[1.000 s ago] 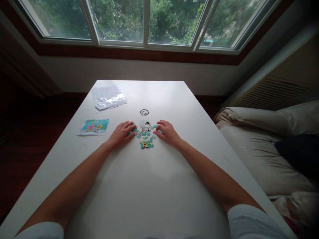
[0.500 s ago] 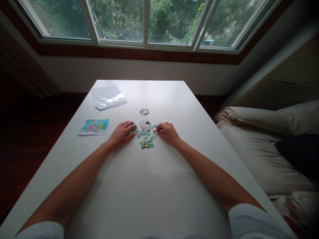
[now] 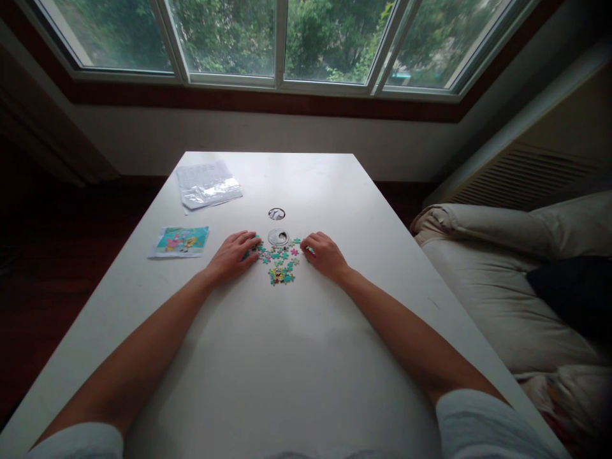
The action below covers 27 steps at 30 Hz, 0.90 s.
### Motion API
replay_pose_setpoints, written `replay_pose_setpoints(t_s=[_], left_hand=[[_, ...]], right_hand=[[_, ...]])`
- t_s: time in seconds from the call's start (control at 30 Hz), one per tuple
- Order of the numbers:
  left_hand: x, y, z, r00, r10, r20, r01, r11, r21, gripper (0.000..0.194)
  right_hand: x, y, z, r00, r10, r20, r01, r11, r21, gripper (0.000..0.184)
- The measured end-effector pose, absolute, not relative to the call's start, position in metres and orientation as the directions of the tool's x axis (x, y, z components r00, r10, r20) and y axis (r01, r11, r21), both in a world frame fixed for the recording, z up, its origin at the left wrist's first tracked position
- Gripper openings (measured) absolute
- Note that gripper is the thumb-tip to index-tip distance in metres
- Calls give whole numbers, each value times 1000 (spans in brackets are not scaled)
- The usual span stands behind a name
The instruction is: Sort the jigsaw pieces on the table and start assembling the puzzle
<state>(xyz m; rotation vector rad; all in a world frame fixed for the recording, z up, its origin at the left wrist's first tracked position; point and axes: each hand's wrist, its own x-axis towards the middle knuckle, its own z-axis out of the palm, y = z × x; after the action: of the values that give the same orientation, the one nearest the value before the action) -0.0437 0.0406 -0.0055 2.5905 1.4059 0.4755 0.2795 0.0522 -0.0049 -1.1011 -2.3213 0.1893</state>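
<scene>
Loose jigsaw puzzle pieces (image 3: 275,255), mostly teal with some pink, lie scattered on the white table between my hands. Just below them is a small joined section (image 3: 280,275) with a yellow cartoon face. My left hand (image 3: 234,254) rests open at the left edge of the pieces, fingers stretched out and partly covering some. At the right edge, my right hand (image 3: 324,255) has its fingers curled, with a bit of teal puzzle piece showing at the fingertips. How firmly they grip it is hard to see.
Beyond the pieces are a round grey disc-like item (image 3: 278,237) and a smaller oval one (image 3: 276,214). A cartoon picture sheet (image 3: 182,242) and a clear plastic bag (image 3: 210,185) lie left on the table (image 3: 287,357). A sofa (image 3: 478,293) stands to the right.
My right fingers have shifted slightly and opened a little; a pink piece beside them now lies apart, slightly left. My left hand stays in place.
</scene>
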Motion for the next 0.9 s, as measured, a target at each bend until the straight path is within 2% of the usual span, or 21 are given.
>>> replay_pose_setpoints(t_s=[0.27, 0.47, 0.57, 0.7, 0.8, 0.9], left_hand=[[-44, 41, -6, 509, 837, 200, 785, -547, 292, 48], [-45, 41, -5, 508, 838, 199, 787, -546, 287, 49], [-45, 41, -5, 511, 836, 198, 785, -548, 287, 48], [-45, 42, -6, 515, 834, 199, 785, -552, 281, 48], [-45, 42, -8, 509, 836, 207, 791, -549, 271, 47], [-45, 42, -9, 502, 838, 214, 795, -544, 266, 47]], right_hand=[[284, 49, 10, -677, 634, 373, 516, 771, -375, 13], [296, 56, 5, -593, 702, 394, 564, 712, -418, 24], [300, 59, 4, -563, 714, 415, 573, 700, -427, 21], [301, 58, 8, -624, 689, 368, 575, 725, -380, 3], [298, 56, 10, -649, 689, 321, 614, 724, -312, 11], [296, 55, 10, -658, 692, 298, 632, 722, -281, 12]])
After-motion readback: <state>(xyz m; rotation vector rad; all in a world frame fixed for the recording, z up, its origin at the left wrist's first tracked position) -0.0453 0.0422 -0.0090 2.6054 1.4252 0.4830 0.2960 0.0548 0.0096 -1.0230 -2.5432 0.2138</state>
